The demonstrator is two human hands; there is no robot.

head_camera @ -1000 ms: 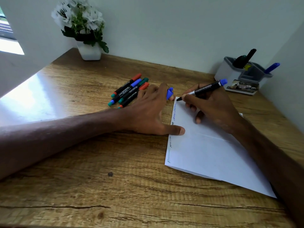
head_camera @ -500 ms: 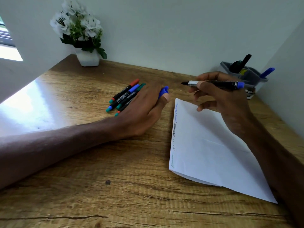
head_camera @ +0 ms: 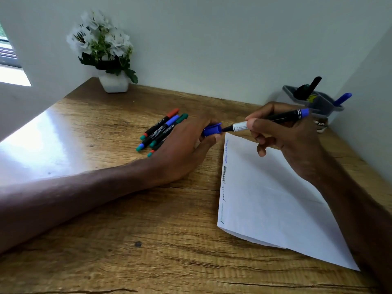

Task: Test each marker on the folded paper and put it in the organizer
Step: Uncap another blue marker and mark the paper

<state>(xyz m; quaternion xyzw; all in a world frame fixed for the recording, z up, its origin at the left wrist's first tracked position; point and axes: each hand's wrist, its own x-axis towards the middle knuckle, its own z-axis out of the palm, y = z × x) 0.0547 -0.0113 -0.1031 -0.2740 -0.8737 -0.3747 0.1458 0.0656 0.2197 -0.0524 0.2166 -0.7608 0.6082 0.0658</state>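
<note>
**Two hands line up a marker and its cap**

From the head view I read this as the capping step. My left hand [head_camera: 186, 145] rests with its heel on the tabletop [head_camera: 106, 209] and pinches the blue cap [head_camera: 212, 129] between thumb and fingers, open end turned to the right. My right hand [head_camera: 286, 136] grips the marker [head_camera: 273, 119] by its barrel, thumb and forefinger near the white band, the other fingers curled under. The marker lies almost level, nib pointing left, blue tail toward the organizer [head_camera: 314, 100].

The nib sits right at the cap's mouth; I cannot tell whether it has gone in. Both are held above the tabletop, just past the far corner of the folded paper [head_camera: 275, 198]. I think the level hold keeps the two on one line so the cap slides on straight.

The paper's left edge carries a column of scribbles, the topmost in blue, so I judge this marker tested. The untested markers [head_camera: 161, 130] lie bunched just behind my left hand. The organizer stands in the back right corner, well apart from them, with a black and a blue marker standing in it.
</note>
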